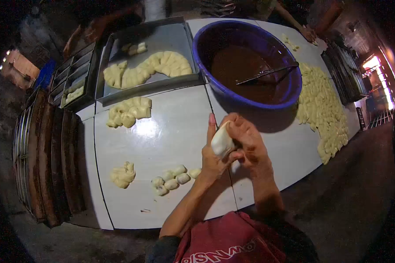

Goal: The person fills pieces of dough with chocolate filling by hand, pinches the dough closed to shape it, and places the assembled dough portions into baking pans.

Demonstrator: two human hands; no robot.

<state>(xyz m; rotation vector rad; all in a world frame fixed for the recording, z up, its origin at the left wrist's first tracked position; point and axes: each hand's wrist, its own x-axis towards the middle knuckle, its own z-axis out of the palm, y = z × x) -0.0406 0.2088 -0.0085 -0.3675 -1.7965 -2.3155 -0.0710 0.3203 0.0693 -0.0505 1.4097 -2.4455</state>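
Observation:
A smooth, pale piece of dough (pixel 222 143) is held between my two hands above the table. My left hand (pixel 211 158) cups it from below and the left, thumb pointing up. From the right, my right hand (pixel 251 142) closes its fingers over the dough's top and side; part of the dough is hidden there. Left of my wrist lies a cluster of small rounded dough pieces (pixel 171 179), a few with dark spots. A loose dough lump (pixel 123 175) sits farther left. Beyond my hands stands a blue basin (pixel 254 104) of brown filling (pixel 237 65), with a dark flat tool (pixel 270 72) resting in it.
A metal tray (pixel 147 89) at the back left holds rows of dough pieces, with another dough row (pixel 131 111) before it. Many flattened dough pieces (pixel 322 109) cover the right side. Stacked trays (pixel 52 158) stand left. Another person's hand (pixel 309 35) reaches in at the back right.

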